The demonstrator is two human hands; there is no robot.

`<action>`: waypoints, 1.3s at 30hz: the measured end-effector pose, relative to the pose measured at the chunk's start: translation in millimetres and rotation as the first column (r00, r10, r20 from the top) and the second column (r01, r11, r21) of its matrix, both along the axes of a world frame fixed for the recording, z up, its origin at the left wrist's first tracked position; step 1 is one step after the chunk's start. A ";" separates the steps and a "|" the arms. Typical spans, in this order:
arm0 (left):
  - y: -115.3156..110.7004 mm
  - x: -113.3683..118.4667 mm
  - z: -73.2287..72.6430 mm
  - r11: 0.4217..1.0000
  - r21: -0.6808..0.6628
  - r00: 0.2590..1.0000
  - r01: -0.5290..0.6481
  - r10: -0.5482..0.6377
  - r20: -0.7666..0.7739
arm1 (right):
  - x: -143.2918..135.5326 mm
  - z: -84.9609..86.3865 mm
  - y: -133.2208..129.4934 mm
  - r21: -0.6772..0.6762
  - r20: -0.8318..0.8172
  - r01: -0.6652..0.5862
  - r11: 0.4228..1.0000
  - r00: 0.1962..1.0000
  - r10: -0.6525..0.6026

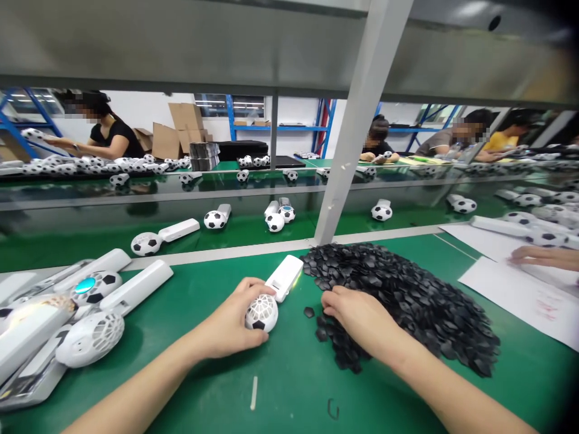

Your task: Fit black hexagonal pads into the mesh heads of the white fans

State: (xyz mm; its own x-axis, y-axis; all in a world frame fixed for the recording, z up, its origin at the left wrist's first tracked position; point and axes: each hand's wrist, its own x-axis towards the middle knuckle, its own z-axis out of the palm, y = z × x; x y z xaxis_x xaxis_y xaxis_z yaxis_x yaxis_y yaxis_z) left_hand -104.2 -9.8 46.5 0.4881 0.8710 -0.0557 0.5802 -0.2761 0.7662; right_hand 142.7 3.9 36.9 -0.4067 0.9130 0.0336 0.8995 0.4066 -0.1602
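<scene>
A white handheld fan with a football-patterned round head [261, 313] lies on the green table [203, 392], its handle pointing up and to the right. My left hand [230, 319] is closed around that head, thumb at the lower edge and fingers over the top. At the left edge of a heap of black pentagon pieces [407, 301], my right hand [357, 310] has its fingers pressed together. Whatever may be between those fingertips is hidden. A loose black piece [309, 312] lies between my two hands.
Several white fans [90, 337] are piled at the left. Beyond the table a green conveyor [244, 235] carries more fans. A grey metal post [357, 120] rises behind the heap. Paper sheets [525, 301] and another person's hand [547, 257] are at the right. People sit farther back.
</scene>
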 end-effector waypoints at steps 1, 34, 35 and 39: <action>0.3 -0.2 -0.3 1.000 0.001 1.000 -0.001 0.001 0.003 | -0.2 1.2 -0.4 -0.037 -0.075 -0.016 0.999 0.997 0.013; 6.0 -2.5 -6.8 0.987 0.089 0.991 0.132 -0.133 0.011 | -18.7 0.4 -5.0 -0.008 -0.602 -0.217 0.976 0.781 0.168; 6.1 -2.6 -7.1 0.987 0.094 0.991 0.130 -0.131 0.005 | -19.9 0.7 -5.1 0.039 -0.586 -0.221 0.974 0.785 0.202; 6.3 -2.5 -8.3 0.985 0.111 0.991 0.133 -0.133 -0.005 | -28.7 1.6 -5.9 -0.110 -0.615 -0.232 0.967 0.780 0.117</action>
